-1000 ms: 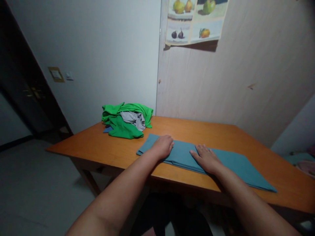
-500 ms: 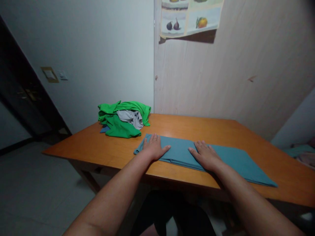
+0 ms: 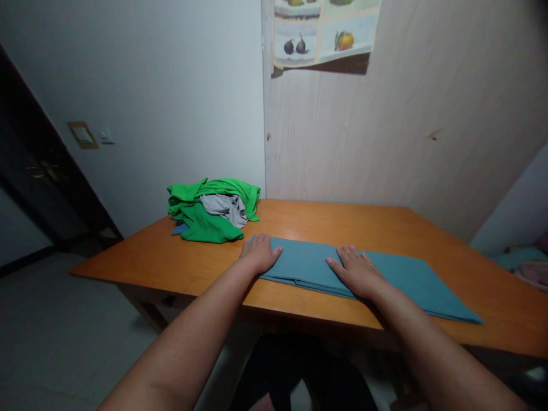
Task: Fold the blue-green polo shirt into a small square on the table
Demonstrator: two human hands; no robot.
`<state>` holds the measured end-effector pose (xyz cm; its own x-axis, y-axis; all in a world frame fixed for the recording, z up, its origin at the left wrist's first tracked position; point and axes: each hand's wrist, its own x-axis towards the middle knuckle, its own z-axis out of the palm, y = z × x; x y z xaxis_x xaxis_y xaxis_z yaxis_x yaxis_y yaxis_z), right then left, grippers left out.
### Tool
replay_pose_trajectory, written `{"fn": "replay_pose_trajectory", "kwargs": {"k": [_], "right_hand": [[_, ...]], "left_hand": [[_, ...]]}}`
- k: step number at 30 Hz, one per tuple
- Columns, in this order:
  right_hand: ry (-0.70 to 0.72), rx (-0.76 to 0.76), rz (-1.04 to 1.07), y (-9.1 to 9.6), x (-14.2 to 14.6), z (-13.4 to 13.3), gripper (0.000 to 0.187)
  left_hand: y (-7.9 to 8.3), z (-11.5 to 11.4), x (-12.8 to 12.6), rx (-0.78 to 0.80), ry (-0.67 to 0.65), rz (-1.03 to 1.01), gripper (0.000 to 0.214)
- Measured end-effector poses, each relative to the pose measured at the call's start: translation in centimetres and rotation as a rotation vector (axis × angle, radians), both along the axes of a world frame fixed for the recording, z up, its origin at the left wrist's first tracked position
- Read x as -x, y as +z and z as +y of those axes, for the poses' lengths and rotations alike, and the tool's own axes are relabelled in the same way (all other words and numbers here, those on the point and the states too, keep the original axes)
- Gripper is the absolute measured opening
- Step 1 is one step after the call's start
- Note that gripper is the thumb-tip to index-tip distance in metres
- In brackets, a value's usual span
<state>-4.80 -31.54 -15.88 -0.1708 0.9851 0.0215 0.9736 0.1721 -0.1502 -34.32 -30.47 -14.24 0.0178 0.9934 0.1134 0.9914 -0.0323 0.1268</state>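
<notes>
A folded blue-green cloth [image 3: 306, 262], perhaps a garment, lies flat in a long strip along the front edge of the wooden table [image 3: 334, 220]. On its left end rests my left hand [image 3: 260, 254], palm down, with the thumb spread away from the fingers. My right hand [image 3: 356, 269] lies flat on the middle of the strip, its thumb pointing left. Neither hand grips the fabric. The cloth's layered edge shows between the hands, and its right end tapers to a corner near the table front.
A heap of crumpled green [image 3: 209, 220] and grey clothes [image 3: 225, 206] sits at the table's back left, close to the wall. A fruit poster [image 3: 325, 34] hangs on the wall above. At far left is a dark door [image 3: 47, 165].
My left hand has slid a little left along the cloth to its left end. The right hand stays in the same place on the cloth. The view has shifted slightly.
</notes>
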Motion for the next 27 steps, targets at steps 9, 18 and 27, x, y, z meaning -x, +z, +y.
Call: {"fn": "replay_pose_trajectory", "kwargs": {"k": [9, 18, 27], "right_hand": [[-0.004, 0.004, 0.032, 0.0, 0.1, -0.1, 0.087], [0.001, 0.008, 0.05, 0.6, 0.4, -0.4, 0.086], [-0.004, 0.018, 0.057, 0.5, 0.5, -0.2, 0.087]], "left_hand": [[0.6, -1.1, 0.5, 0.083, 0.087, -0.011, 0.093], [0.6, -1.6, 2.4, 0.106, 0.072, 0.036, 0.096], [0.8, -3.3, 5.3, 0.099, 0.041, 0.112, 0.091]]}}
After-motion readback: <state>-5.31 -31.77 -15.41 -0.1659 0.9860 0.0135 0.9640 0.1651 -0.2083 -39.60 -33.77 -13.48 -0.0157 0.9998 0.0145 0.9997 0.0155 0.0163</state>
